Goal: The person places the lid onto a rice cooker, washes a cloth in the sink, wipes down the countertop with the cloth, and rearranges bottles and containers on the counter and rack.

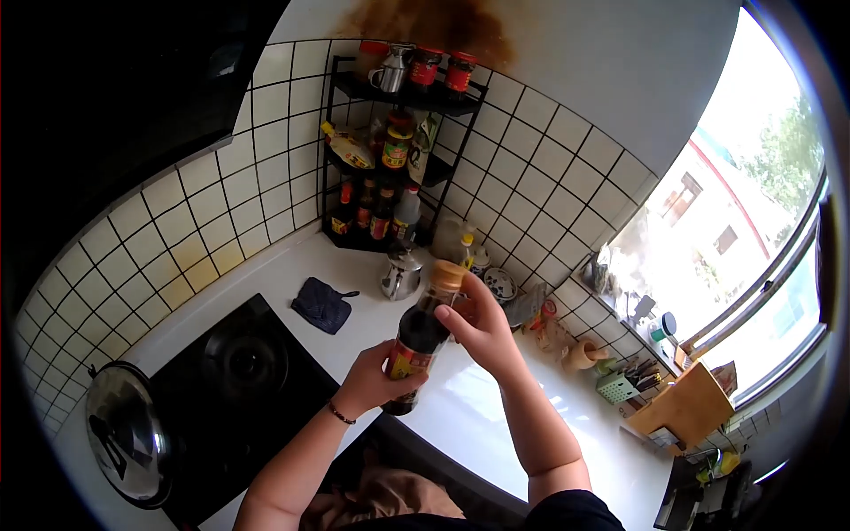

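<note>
A bottle of dark sauce (422, 330) with a tan cap and a red and yellow label is held tilted over the counter, in front of me. My left hand (375, 384) is wrapped round its lower part, covering some of the label. Up at the neck, just below the cap, my right hand (482, 329) grips the bottle with thumb and fingers; its fingertips are partly hidden behind the glass. The cap is on the bottle. Beyond it stands a steel kettle (401, 276), with a dark folded cloth (323, 305) to its left.
At left are a black cooktop (292, 354) and a pot lid (128, 434). A black corner rack (354, 166) holds several bottles and jars. Along the right wall stand bowls (500, 285), a green utensil basket (617, 387) and a wooden board (686, 407), below a window.
</note>
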Demonstrator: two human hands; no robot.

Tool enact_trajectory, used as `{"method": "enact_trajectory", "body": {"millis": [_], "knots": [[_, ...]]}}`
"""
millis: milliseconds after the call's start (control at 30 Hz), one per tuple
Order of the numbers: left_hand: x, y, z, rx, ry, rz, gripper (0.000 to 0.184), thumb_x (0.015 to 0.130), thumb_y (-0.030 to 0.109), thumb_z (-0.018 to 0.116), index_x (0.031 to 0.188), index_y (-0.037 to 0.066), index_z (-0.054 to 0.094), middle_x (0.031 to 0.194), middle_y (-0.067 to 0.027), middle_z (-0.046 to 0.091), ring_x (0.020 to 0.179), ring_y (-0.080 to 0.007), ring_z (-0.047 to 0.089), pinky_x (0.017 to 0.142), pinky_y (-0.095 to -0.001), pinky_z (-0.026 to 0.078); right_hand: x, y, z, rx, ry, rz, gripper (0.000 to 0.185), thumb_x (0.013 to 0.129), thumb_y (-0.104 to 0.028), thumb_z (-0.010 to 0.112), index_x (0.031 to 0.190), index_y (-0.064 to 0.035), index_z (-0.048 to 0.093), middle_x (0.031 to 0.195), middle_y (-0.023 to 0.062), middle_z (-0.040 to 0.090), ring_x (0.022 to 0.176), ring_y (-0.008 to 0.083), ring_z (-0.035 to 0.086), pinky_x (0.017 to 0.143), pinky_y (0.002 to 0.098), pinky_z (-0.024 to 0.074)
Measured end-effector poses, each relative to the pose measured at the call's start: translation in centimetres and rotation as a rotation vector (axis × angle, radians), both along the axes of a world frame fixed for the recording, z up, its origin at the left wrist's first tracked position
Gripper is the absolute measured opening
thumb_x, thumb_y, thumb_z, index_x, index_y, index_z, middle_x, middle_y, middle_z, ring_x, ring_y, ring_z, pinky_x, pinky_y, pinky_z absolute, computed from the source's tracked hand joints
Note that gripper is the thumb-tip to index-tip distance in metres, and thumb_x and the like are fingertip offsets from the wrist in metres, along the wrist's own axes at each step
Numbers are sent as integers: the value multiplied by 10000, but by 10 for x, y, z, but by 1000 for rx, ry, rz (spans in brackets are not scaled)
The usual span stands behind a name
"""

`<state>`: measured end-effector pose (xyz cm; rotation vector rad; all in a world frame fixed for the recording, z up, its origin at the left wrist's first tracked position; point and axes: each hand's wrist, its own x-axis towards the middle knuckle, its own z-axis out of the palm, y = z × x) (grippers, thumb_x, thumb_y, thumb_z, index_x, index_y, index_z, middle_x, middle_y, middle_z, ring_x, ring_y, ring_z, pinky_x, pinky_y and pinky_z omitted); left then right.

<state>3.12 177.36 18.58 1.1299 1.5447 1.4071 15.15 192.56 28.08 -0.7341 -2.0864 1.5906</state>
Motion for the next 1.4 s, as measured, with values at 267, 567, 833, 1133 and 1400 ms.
{"method": "enact_trajectory", "body": {"millis": [267,567,833,1133,1400], "knots": [[-19,71,-6,-19,-120,-51,540,791,427,777,1055,-20,629,913,-78,693,823,-148,668,751,-290,526,-7,46,-65,-118,8,78,776,832,-302,739,1407,24,332,1192,140,597,1093,187,586,881,322,490],[-72,140,4,-157,131,-189,776,849,418,696,1400,-34,390,1395,-214,482,1299,-275,470,1081,-363,355,-106,226,-94,-35,4,-238,514,815,-352,735,1127,5,538,894,107,666,767,182,659,676,322,529],[-94,95,-43,-135,-190,-94,526,896,214,591,1353,-18,470,1319,-125,564,1279,-220,484,1097,-407,327,-189,338,-111,242,-58,-384,570,795,-436,732,1125,-17,530,709,91,634,513,185,614,485,355,488],[-87,81,-47,-58,-220,-62,456,872,187,569,1274,-28,542,1244,-128,616,1206,-225,550,1054,-375,376,-235,382,-126,451,-155,-452,737,757,-543,750,1073,65,479,606,109,576,475,210,594,482,358,494],[-87,76,-39,-82,-217,-68,387,849,133,556,1197,-29,601,1185,-142,643,1150,-234,585,1027,-353,415,-259,405,-135,423,-129,-452,641,759,-527,751,878,52,502,587,118,595,485,212,600,469,359,490]]}}
